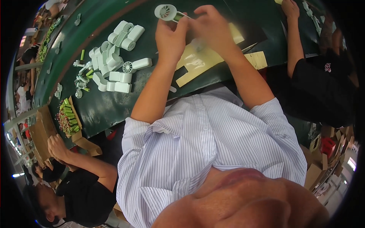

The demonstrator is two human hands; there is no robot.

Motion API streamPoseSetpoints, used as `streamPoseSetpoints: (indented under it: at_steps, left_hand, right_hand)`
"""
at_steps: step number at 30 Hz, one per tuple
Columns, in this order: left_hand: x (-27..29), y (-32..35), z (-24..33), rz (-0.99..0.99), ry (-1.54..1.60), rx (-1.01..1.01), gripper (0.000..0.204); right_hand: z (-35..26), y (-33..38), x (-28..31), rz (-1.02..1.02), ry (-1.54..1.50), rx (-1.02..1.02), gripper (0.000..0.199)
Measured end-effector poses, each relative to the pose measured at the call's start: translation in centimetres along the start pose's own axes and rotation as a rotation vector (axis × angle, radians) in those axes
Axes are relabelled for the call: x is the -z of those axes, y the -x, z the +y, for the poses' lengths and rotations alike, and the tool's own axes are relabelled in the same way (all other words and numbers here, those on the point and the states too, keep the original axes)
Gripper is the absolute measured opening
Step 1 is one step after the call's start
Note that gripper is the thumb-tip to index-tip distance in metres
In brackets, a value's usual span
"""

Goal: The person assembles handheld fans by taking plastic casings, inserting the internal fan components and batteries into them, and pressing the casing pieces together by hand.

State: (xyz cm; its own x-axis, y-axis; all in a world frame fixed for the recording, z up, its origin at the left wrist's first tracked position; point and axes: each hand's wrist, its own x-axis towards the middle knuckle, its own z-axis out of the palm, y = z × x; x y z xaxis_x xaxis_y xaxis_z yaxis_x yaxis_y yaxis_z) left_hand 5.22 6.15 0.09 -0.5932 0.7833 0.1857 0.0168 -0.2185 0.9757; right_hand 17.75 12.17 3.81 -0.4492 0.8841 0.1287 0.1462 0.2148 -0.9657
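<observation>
Hands, left hand (pixel 172 36) and right hand (pixel 213 28), pinch a white round-grilled fan part (pixel 166 12).

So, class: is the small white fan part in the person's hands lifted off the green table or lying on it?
Lifted. The left hand and right hand hold the white fan part up above the green table, unlike the pile of white parts lying there.

White round-headed handheld fan (pixel 166 11), raised above the green table, head pointing left.

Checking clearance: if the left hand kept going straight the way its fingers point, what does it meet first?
Likely nothing beyond the small white fan part the left hand already pinches; past it lies bare green table. Depth is unclear.
</observation>
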Motion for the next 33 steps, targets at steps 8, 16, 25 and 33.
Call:
streamPoseSetpoints:
  at_steps: [8,16,25,33]
  left_hand:
    - [-0.8,0.2,2.7,0.020,0.167,-0.119,0.027]
    - [-0.4,-0.1,7.0,-0.033,0.012,-0.041,0.029]
    - [0.0,0.3,7.2,-0.156,0.034,-0.183,0.039]
    - [1.1,-0.5,5.6,-0.688,0.978,-0.092,0.028]
  right_hand:
    - [-2.5,-1.8,0.3,-0.263,0.383,0.075,0.037]
    - [-5.9,-3.4,0.9,-0.300,-0.005,0.141,0.033]
    - [-9.3,-2.8,1.5,-0.224,0.208,0.244,0.040]
    - [-10.2,-3.3,1.7,-0.306,0.130,0.210,0.042]
